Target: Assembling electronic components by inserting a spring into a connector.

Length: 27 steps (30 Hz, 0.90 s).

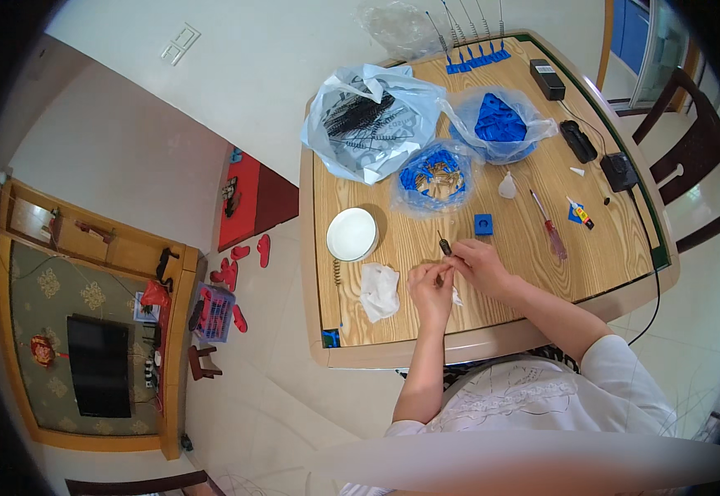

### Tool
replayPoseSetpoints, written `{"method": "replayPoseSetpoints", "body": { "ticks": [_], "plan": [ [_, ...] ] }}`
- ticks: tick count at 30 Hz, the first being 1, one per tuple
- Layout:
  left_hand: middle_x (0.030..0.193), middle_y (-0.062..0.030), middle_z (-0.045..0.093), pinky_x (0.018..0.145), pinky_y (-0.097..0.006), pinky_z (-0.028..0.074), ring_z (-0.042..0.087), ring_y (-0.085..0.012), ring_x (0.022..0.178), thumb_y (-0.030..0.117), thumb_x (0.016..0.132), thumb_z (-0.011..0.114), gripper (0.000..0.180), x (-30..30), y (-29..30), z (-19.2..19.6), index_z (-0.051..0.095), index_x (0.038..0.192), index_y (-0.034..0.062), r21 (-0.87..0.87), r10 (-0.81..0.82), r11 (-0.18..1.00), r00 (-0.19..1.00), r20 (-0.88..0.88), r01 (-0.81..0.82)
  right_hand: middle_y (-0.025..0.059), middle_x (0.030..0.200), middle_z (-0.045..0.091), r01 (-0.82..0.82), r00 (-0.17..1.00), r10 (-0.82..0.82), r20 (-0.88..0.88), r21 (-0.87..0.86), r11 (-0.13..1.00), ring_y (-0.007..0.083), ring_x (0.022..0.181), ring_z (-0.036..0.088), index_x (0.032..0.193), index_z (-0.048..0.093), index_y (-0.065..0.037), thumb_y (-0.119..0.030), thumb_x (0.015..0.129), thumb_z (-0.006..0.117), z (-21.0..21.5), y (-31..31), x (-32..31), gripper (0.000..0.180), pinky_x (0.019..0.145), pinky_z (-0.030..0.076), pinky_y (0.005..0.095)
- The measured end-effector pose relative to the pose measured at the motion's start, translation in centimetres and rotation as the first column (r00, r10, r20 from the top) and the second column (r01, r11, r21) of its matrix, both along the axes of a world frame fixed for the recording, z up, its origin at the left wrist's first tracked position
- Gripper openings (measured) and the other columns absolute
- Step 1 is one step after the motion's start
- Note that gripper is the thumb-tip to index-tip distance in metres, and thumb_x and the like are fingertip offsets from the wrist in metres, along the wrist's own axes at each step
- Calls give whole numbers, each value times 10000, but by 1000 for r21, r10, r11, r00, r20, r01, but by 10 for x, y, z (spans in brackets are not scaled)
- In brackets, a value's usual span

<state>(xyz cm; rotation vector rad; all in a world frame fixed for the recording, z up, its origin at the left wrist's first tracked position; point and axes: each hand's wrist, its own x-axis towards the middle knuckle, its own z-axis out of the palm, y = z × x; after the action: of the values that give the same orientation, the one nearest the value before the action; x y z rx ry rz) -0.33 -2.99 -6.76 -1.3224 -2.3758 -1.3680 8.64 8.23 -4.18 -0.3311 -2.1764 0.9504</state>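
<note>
Both hands meet over the near middle of the wooden table. My right hand (477,263) is closed, its fingertips around a small dark cylindrical piece (445,246) that points away from me. My left hand (430,289) is pinched against it, and what lies between its fingers is mostly hidden. Beyond the hands stands a small blue block (483,225) with a round recess. A crumpled white tissue (379,293) lies left of my left hand. Farther left are a white bowl (352,235) and a coiled spring (337,273).
Plastic bags hold black springs (360,116), blue and brass-coloured parts (436,179), and blue pieces (500,120). Wire stems stand in blue bases (477,58) at the back. A screwdriver (550,227), glue tube (580,213) and black adapter (619,172) with a cord lie right.
</note>
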Motion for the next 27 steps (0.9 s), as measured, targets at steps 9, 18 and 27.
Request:
{"method": "replayPoseSetpoints", "body": {
  "ticks": [9, 18, 27],
  "plan": [
    [895, -108, 591, 783, -342, 459, 559, -271, 874, 0, 755, 693, 172, 21, -38, 19, 676, 923, 34, -11, 42, 999, 999, 21, -42, 134, 717, 532, 33, 999, -32, -17, 4, 999, 342, 691, 548, 762, 506, -33, -134, 825, 645, 2, 0, 2, 183, 598, 427, 430],
    [1098, -153, 621, 900, -400, 454, 562, -329, 1047, -6, 794, 630, 200, -9, -15, 2, 673, 988, 11, -23, -74, 997, 996, -47, 73, 134, 717, 538, 33, 999, -32, -14, 24, 999, 342, 704, 554, 769, 505, -27, -134, 828, 640, 0, 2, 2, 181, 602, 427, 430],
    [1072, -157, 625, 877, -400, 463, 563, -331, 1011, -2, 783, 633, 196, -24, -9, 1, 664, 976, 10, -47, 5, 999, 992, -126, -11, 142, 726, 539, 37, 999, -37, 10, -22, 999, 342, 684, 552, 758, 496, -29, -138, 839, 637, 1, 1, 5, 195, 593, 429, 429]
  ]
}}
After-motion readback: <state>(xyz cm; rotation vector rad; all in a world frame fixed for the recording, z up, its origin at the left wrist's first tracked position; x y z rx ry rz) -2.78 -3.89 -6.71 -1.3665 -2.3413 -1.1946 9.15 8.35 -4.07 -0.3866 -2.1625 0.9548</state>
